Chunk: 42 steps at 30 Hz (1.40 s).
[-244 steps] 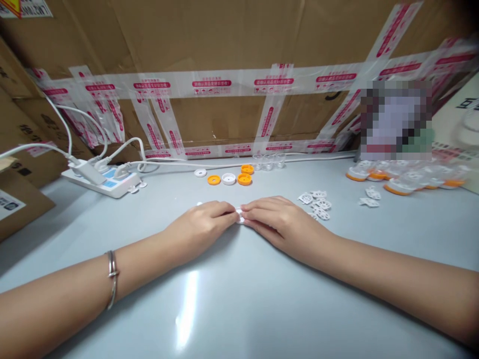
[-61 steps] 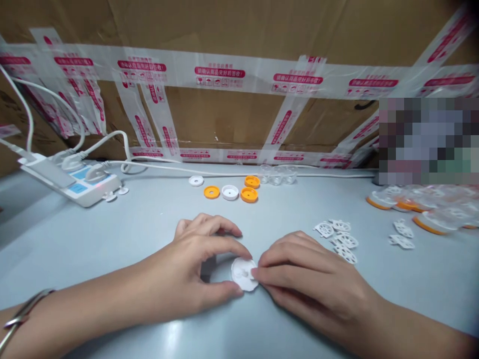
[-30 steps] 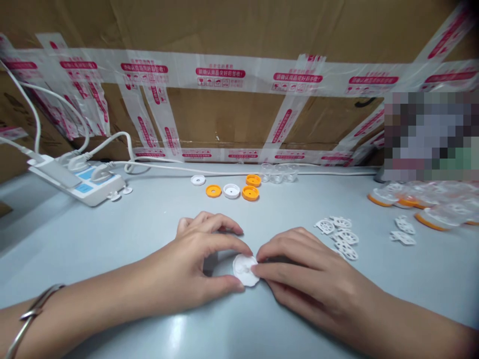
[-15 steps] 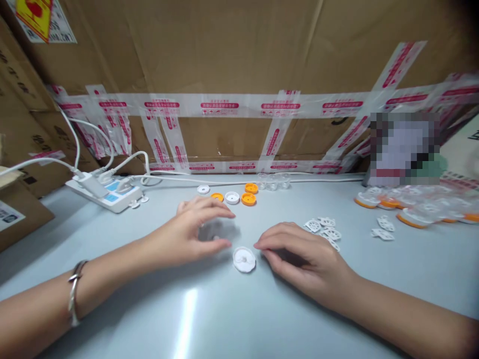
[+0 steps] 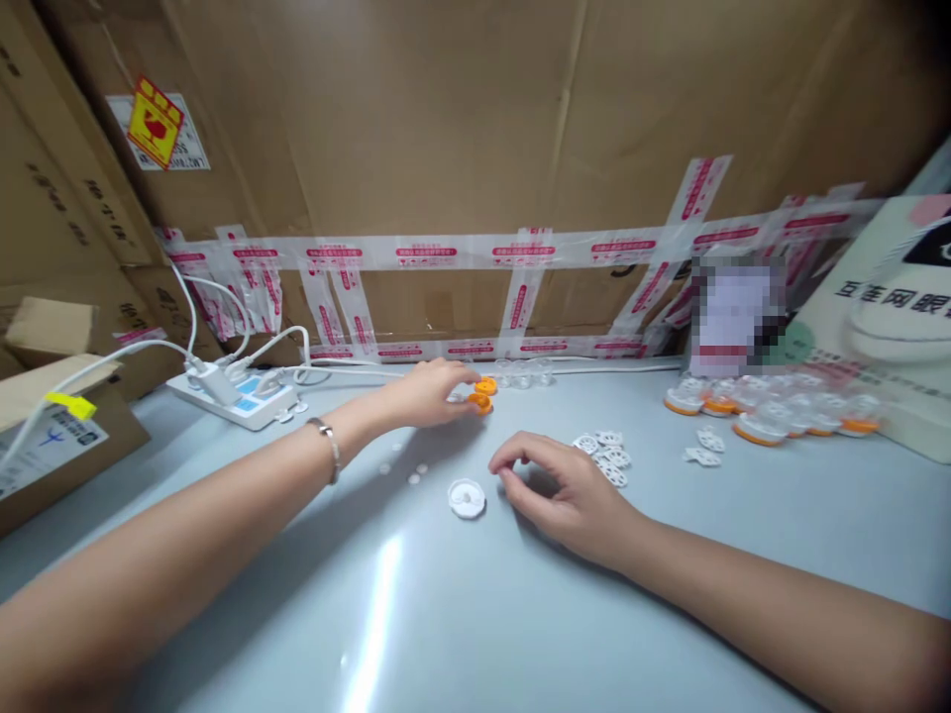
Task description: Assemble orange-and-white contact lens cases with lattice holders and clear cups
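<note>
My left hand [image 5: 438, 391] is stretched forward with thumb and forefinger apart, its fingertips at the left edge of an orange round cap [image 5: 481, 404]. A second orange cap [image 5: 485, 385] sits just behind that one. Beneath my left fingers, white round parts are partly hidden. My right hand [image 5: 569, 485] rests on the table, thumb and forefinger tips together in a pinch; whether anything small is between them cannot be seen. Just left of those tips lies a white round piece [image 5: 467, 499] with a scalloped edge and a small raised centre.
Tiny white discs [image 5: 414, 478] lie below my left wrist. White spoked pieces [image 5: 610, 456] are piled beyond my right hand. Clear domes with orange bases [image 5: 758, 426] cluster at right. Clear cups [image 5: 524, 372] stand at the back. A power strip [image 5: 234, 396] sits at left before a large cardboard box [image 5: 416, 129].
My left hand has moved forward to the orange caps, uncovering the tiny discs. My right hand keeps its pinch beside the white piece. The camera view has shifted.
</note>
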{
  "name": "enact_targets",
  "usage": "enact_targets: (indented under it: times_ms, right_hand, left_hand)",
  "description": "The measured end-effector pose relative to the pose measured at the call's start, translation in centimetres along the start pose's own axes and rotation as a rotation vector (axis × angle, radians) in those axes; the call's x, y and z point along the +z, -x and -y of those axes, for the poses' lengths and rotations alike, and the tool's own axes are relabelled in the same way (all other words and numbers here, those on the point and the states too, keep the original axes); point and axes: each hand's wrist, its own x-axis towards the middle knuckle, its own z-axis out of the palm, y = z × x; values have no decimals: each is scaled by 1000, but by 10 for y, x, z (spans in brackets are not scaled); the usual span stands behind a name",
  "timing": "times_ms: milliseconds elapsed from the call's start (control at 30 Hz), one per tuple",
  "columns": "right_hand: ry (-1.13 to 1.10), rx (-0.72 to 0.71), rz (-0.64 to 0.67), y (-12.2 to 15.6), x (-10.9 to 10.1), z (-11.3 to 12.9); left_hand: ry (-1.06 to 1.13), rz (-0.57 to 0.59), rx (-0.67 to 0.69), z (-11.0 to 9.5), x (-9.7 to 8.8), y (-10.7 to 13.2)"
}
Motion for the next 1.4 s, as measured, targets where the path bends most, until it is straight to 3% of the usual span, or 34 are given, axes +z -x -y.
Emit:
enact_targets:
  times_ms: [133, 267, 400, 533, 667, 800, 1100, 1400]
  right_hand:
    - [-7, 2, 7, 0, 0, -1]
    - [-42, 52, 22, 1, 1, -1]
    - [-67, 142, 81, 0, -1, 1]
    - [-49, 154, 190, -2, -1, 4]
    - [-1, 122, 289, -2, 3, 3]
    - [50, 96, 338, -2, 6, 4]
    - [32, 82, 344, -1, 5, 6]
    - [-17, 37, 314, 0, 7, 0]
  left_hand:
    - [-28, 17, -19, -14, 12, -22]
    - [52, 8, -43, -15, 12, -23]
    - [261, -9, -45, -10, -6, 6]
    - [791, 82, -29, -12, -20, 54]
    - [971, 143, -62, -20, -16, 88]
    - [1105, 148, -85, -22, -2, 98]
    - [1203, 144, -114, -15, 12, 96]
    - [1099, 113, 7, -27, 18, 91]
